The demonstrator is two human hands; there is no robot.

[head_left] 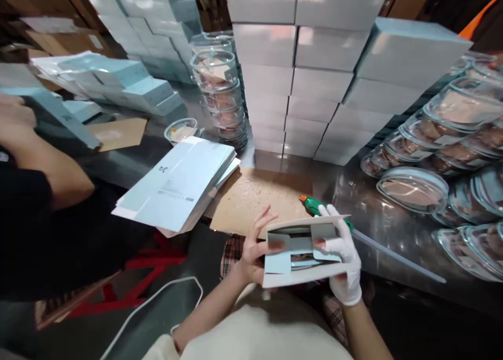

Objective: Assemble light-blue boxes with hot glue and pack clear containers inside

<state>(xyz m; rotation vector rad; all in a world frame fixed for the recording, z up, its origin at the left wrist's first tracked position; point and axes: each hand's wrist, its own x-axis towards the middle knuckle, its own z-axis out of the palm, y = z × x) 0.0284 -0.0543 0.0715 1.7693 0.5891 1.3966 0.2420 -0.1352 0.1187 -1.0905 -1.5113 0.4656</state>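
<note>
I hold a small pale-blue carton point(301, 252) with its end flaps open toward me, just in front of the table's edge. My bare left hand point(251, 252) grips its left side, the thumb pressing a flap. My right hand point(343, 260), in a white glove, holds the right side and also a green glue gun point(314, 205) with an orange tip and a long clear glue stick point(396, 255) trailing to the right. A brown cardboard sheet point(255, 197) speckled with glue lies on the metal table behind the carton.
A stack of flat blue carton blanks point(176, 184) lies left of the cardboard. Closed boxes point(314, 82) are piled high at the back. Clear lidded bowls point(440, 140) crowd the right side, another stack point(220, 87) stands behind. A co-worker's arm point(43, 161) reaches in at left.
</note>
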